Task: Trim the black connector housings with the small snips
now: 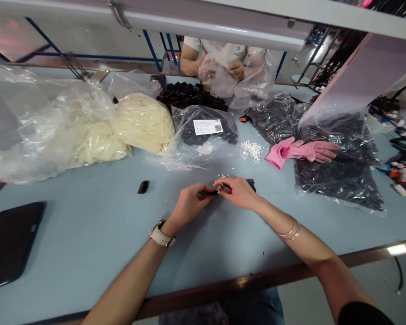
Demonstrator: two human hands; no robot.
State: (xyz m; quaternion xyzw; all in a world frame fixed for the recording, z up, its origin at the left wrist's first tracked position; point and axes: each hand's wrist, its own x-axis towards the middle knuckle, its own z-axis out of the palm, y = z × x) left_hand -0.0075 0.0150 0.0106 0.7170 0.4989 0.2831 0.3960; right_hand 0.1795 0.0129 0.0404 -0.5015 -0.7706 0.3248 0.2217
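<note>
My left hand point(192, 204) is closed, pinching a small black plastic part point(212, 193) between thumb and fingertips. Right beside it, the fingers of my right hand point(237, 193) are bent together at the part's other end. Something dark shows between them, too small and covered to make out. Beyond my right hand a black connector point(252, 184) partly shows, and a few tiny white pieces point(225, 176) lie just past my fingertips. To the left, a loose dark connector point(143, 187) rests on the blue-grey table point(98, 225).
A pile of tiny white pieces point(253, 150) lies near a pink glove point(301, 151). Clear bags of cream parts point(145, 122) and black parts point(338, 180) line the back. A black tray-like object point(13, 243) sits at left. Across the table, a person point(223, 63) handles clear plastic.
</note>
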